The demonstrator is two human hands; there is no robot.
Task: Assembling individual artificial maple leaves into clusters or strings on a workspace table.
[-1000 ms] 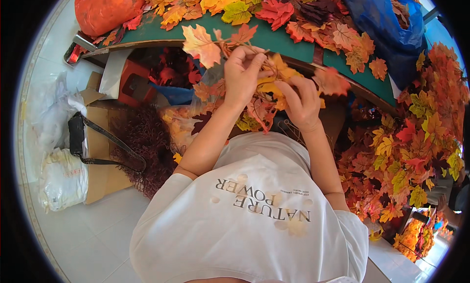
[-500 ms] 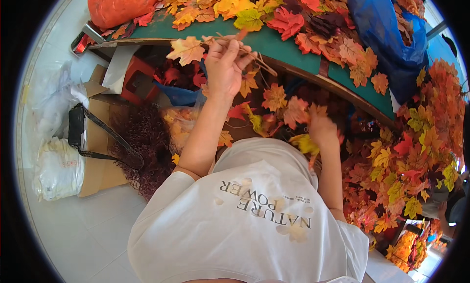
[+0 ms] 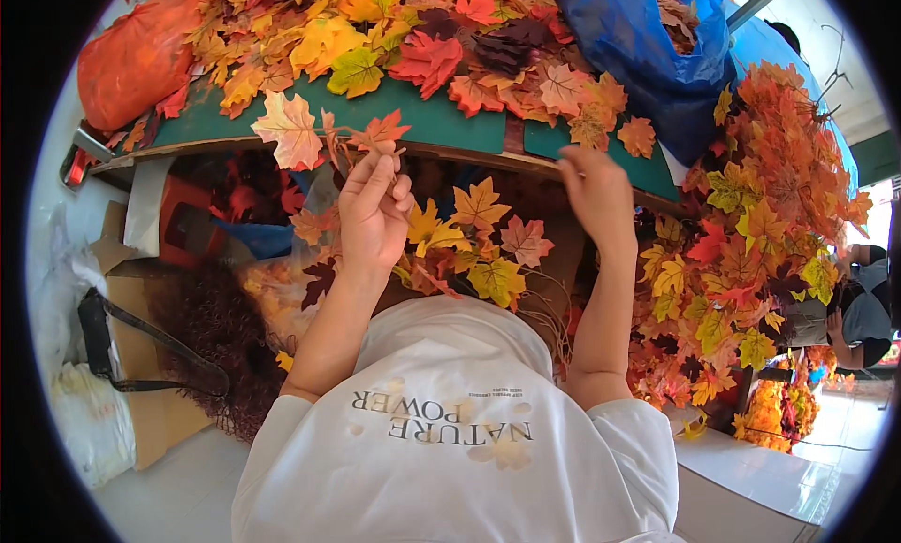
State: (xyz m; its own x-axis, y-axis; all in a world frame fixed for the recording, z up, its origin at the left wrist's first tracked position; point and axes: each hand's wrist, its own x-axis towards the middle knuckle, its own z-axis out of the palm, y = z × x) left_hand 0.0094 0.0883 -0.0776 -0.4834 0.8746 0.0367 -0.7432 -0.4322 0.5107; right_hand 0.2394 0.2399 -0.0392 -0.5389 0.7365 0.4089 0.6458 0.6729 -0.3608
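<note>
Orange bag (image 3: 141, 60) upper left. Leaf sprig (image 3: 289, 130) upper left of centre, at green tabletop (image 3: 441, 125) front edge; left hand (image 3: 374, 214) pinches its stem between thumb and fingers. Leaf bunch (image 3: 496, 278) at centre. Right hand (image 3: 605, 200) upper right of centre, fingers bent, blurred; can't tell if pinching anything. Blue bag (image 3: 648, 74) upper right.

We are seeing big dark letters (image 3: 457, 433) upside down on the front of a white T-shirt (image 3: 422, 496), and we are finding tiny dark letters (image 3: 495, 392) just beside them.
</note>
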